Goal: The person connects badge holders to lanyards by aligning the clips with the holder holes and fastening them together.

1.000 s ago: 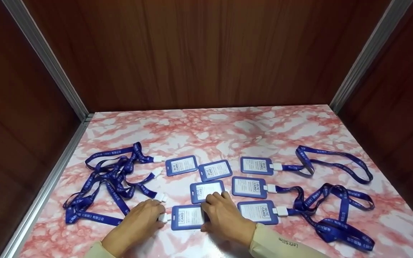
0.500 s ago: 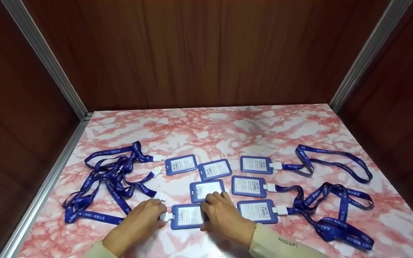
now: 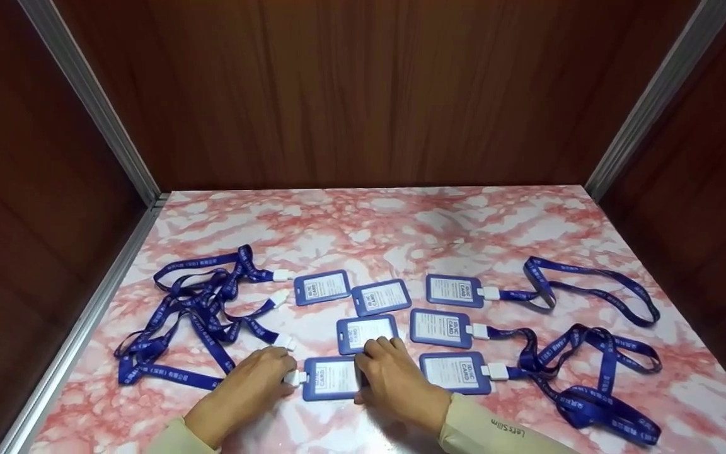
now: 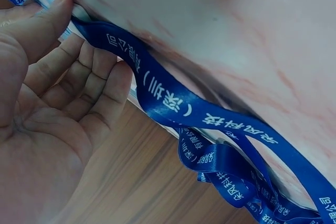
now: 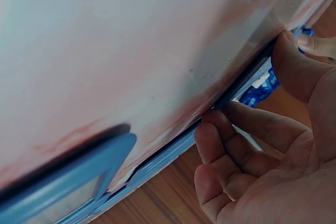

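In the head view, my left hand pinches the white clip of a blue lanyard, close to the front of the table. The clip meets the left, slotted end of a blue badge holder lying flat. My right hand grips that holder's right end between thumb and fingers. In the left wrist view, the blue printed lanyard runs away from the left thumb. The right wrist view has the right thumb and fingertips on the holder's edge. Whether the clip is hooked in the slot is hidden.
Behind the hands lie several loose badge holders. Tangled blue lanyards with white clips lie at left. At right, 3 holders are joined to lanyards. Brown panels wall in the marbled table.
The white clip has shifted slightly right against the badge holder's end. Both hands keep their holds nearly still; the head view has tilted a little.
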`<state>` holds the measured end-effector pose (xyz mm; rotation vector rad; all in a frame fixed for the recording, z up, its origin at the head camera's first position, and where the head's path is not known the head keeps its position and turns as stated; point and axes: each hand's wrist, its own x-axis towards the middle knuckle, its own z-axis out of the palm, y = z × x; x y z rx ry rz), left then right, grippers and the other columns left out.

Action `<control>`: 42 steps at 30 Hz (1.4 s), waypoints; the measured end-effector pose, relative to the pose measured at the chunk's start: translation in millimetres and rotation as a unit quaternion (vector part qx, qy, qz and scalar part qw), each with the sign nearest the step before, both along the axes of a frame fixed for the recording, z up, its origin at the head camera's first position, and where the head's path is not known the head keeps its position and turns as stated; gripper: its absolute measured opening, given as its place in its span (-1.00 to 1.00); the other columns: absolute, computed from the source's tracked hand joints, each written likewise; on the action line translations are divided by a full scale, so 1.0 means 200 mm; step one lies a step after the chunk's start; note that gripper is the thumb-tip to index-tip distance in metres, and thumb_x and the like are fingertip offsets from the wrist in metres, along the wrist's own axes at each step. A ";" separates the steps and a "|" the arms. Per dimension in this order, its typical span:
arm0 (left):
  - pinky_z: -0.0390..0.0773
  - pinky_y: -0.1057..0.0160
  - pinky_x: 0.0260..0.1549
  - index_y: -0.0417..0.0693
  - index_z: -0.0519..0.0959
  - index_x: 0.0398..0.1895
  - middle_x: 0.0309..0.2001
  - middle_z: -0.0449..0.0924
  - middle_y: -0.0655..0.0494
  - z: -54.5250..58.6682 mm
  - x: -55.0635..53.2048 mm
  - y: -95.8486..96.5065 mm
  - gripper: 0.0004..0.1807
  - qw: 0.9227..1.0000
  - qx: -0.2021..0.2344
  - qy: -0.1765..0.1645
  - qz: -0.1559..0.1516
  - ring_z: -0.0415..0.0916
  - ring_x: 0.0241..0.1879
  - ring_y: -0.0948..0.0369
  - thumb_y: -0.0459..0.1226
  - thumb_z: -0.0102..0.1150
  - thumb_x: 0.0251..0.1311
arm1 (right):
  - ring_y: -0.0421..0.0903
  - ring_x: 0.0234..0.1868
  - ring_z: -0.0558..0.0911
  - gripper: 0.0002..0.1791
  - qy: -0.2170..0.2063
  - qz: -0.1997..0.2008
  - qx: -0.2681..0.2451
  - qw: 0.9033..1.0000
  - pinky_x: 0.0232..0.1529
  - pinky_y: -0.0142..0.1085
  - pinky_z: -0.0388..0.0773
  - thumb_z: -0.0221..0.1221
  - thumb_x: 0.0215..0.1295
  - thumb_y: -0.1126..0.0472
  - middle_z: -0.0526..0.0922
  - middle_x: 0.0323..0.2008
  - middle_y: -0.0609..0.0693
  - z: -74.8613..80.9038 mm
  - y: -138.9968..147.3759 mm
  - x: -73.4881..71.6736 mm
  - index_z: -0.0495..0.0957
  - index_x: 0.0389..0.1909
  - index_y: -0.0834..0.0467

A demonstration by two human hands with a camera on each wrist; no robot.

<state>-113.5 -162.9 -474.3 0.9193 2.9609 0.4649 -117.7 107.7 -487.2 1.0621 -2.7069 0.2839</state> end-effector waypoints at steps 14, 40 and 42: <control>0.60 0.02 -0.14 -0.07 0.62 -0.40 -0.24 0.63 0.05 0.00 -0.01 -0.01 -0.82 1.000 -0.003 0.017 -0.016 0.57 -0.22 0.09 -0.28 0.49 0.08 | -0.06 -0.27 0.51 -0.52 0.016 -0.001 -0.003 1.000 -0.16 -0.19 0.41 0.57 -0.14 -0.09 0.51 -0.35 -0.06 -0.01 -0.01 0.00 0.64 -0.34 0.14; 0.60 0.05 -0.24 -0.12 0.67 -0.31 -0.32 0.56 0.09 -0.01 0.00 0.01 -0.82 0.999 -0.019 0.029 -0.015 0.56 -0.30 0.09 -0.28 0.49 0.07 | -0.05 -0.30 0.50 -0.54 0.035 0.000 0.001 0.999 -0.17 -0.19 0.43 0.55 -0.16 -0.07 0.49 -0.36 -0.05 -0.01 -0.02 0.01 0.61 -0.37 0.14; 0.60 0.06 -0.25 -0.12 0.67 -0.31 -0.33 0.55 0.10 -0.01 0.00 0.01 -0.82 0.999 -0.018 0.027 -0.015 0.55 -0.31 0.10 -0.28 0.49 0.07 | -0.05 -0.30 0.50 -0.54 0.032 -0.001 0.003 0.999 -0.16 -0.19 0.44 0.55 -0.14 -0.08 0.50 -0.36 -0.05 -0.01 -0.02 0.01 0.62 -0.36 0.14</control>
